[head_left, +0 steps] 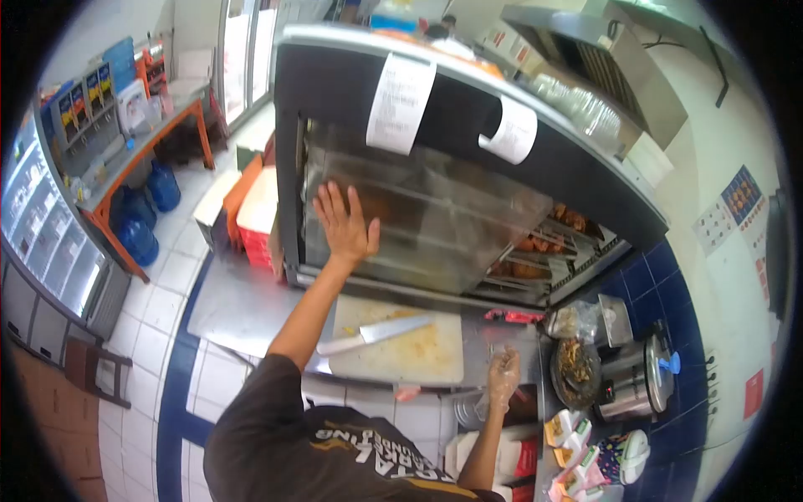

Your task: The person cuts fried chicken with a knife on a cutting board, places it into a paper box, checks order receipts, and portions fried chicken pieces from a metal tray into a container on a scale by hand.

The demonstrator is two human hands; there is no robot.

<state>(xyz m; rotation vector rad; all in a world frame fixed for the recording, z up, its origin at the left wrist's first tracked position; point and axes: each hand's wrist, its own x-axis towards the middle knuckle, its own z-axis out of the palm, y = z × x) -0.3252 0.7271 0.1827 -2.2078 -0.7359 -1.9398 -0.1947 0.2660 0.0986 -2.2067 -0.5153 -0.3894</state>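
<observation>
My left hand (346,222) lies flat, fingers spread, against the glass door (418,217) of a dark-framed display cabinet. Roasted-looking food (539,243) shows on racks at the cabinet's right side, where the glass does not cover it. My right hand (504,376), in a clear plastic glove, is low at the right, beside the counter; its fingers look curled, and whether they hold anything is too small to tell. Between the hands, a large knife (381,332) rests on a stained white cutting board (443,347).
A dark bowl of food (575,372) and a steel cooker (636,385) stand at the right, near small food boxes (569,439). Red and white boxes (258,213) are stacked left of the cabinet. An orange-framed table (146,159) stands farther left.
</observation>
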